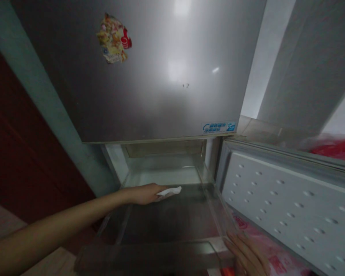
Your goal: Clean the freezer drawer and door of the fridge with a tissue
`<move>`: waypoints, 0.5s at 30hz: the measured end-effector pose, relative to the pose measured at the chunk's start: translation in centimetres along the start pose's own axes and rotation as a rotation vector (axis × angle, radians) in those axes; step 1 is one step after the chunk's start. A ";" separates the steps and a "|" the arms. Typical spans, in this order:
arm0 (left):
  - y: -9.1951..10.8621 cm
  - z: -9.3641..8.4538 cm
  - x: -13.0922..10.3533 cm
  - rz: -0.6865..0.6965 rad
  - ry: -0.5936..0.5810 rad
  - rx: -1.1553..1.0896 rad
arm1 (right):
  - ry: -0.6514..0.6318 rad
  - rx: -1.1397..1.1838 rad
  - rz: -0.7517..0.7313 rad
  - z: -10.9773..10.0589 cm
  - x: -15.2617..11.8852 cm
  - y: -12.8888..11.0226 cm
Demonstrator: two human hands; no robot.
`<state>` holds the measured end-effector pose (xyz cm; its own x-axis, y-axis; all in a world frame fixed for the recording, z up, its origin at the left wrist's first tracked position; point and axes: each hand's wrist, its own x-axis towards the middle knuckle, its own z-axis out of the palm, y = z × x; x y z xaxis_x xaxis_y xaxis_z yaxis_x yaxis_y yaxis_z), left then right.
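Right hand (248,255): near right, fingers laid flat and loosely spread on the front corner of the drawer (149,256), gripping nothing.
Drawer: clear plastic, pulled out, nothing inside (just a bare floor).
Red-printed bag (271,255): just right of that hand.
Left hand (145,193): farther in, closed around a white cloth (170,191).
Cloth: at the drawer's far left.
Freezer door (290,199): swung open, right.
Upper door (161,76): far, sticker (113,38) on it.

At frame centre, a pulled-out clear plastic freezer drawer (166,214) lies open from above. The closed silver upper fridge door (149,76) overhangs its rear. At right, the open white dimpled freezer door (290,207) blocks sideways passage.
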<state>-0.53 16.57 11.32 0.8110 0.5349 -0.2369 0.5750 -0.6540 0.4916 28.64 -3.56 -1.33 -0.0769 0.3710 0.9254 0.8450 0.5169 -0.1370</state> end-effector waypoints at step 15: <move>4.1 0.8 -7.8 -0.115 -0.429 -0.481 | 0.063 0.120 0.288 -1.9 3.5 -3.9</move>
<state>-4.47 9.30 14.52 0.7754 0.2611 -0.5750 0.6290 -0.2392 0.7396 26.07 -5.76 3.17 0.1933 0.4685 0.8620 0.7587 0.4858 -0.4341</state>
